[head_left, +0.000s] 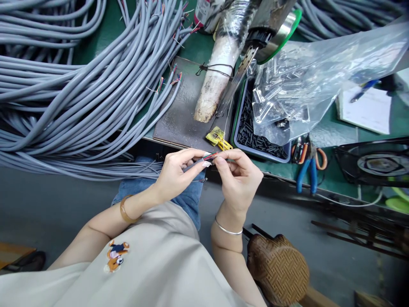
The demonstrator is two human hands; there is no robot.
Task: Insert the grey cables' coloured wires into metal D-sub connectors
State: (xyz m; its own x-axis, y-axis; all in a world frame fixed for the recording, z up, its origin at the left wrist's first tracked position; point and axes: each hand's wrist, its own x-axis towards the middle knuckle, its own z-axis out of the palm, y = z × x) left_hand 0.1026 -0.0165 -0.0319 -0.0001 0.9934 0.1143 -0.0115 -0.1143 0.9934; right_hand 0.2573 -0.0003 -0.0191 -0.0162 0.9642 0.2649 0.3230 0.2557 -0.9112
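Left hand [177,169] is pinching a grey cable [192,165] near its end; right hand [240,174] is fingertip-holding its thin coloured wires [209,157] — all sitting at the green bench's [340,130] front edge; cable probably handling light, springy; wires likely bending easily, fragile — cable seeming the safer grip.
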